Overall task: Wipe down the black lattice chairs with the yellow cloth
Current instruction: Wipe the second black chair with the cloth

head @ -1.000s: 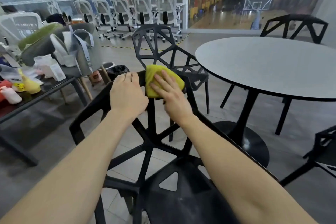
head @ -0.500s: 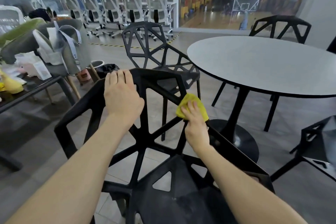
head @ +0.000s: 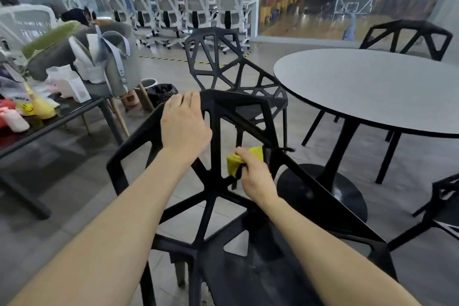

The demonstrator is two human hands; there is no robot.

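Black angular plastic struts form the backrest of the near chair (head: 215, 131); our left hand (head: 185, 129) grips its top edge, and our right hand (head: 255, 177) pinches the crumpled yellow cloth (head: 233, 164) around a slanted bar.

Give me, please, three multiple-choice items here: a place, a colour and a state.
1. Where is the yellow cloth? A in a bucket; B against the back of the near chair; C over a shoulder.
2. The top of the round table is? A light grey; B red; C green.
3. The left hand is? A hanging idle; B holding a bottle; C gripping the chair's top edge.
Answers: B, the right hand holds it against a strut; A, it shows pale grey; C, fingers curl over the rim.
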